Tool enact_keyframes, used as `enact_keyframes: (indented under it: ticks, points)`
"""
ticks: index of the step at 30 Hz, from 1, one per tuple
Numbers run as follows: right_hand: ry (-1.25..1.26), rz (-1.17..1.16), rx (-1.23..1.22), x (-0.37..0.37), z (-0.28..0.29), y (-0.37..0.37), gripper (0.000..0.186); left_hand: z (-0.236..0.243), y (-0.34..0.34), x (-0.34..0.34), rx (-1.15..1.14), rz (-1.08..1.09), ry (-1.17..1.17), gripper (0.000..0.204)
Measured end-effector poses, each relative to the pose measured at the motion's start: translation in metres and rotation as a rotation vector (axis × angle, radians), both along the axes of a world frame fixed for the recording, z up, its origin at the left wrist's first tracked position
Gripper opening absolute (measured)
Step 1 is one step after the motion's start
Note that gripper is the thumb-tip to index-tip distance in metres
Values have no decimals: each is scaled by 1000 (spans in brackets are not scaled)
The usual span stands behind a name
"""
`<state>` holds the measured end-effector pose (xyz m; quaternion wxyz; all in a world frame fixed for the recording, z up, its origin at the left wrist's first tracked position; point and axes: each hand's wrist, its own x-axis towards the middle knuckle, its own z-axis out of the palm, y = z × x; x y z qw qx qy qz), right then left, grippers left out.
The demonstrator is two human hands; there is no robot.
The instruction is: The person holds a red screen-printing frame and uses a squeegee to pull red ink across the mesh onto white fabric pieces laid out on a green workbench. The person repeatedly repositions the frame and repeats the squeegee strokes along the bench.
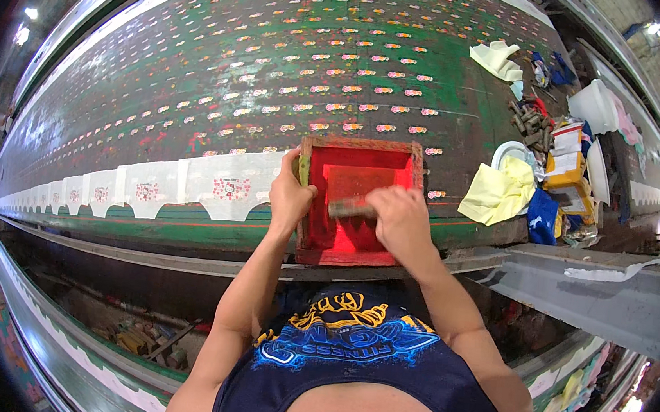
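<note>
Against our left hand (293, 192): red frame (367, 145), gripped along its left edge, likely for steadiness; our right hand (402, 218) pinches the scraper bar (347, 207) inside.

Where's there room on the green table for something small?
The green table looks bare between the rows of printed patches and the nearer yellow cloth. A narrow strip also looks free between the white pieces and the table's near edge. Right of that cloth it's crowded with a yellow box and white container; the left hand, right hand and red frame fill the middle.
</note>
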<state>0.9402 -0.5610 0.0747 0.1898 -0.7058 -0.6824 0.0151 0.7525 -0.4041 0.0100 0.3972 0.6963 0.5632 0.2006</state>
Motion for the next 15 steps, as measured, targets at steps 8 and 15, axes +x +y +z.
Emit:
enact_keyframes:
  ticks: [8,15]
  points:
    - [-86,-82,59,9,-39,32,20,-4,5,4,2,7,-71,80]
    - [38,14,-28,-11,-17,-31,27,6,4,7,-65,30,0,81]
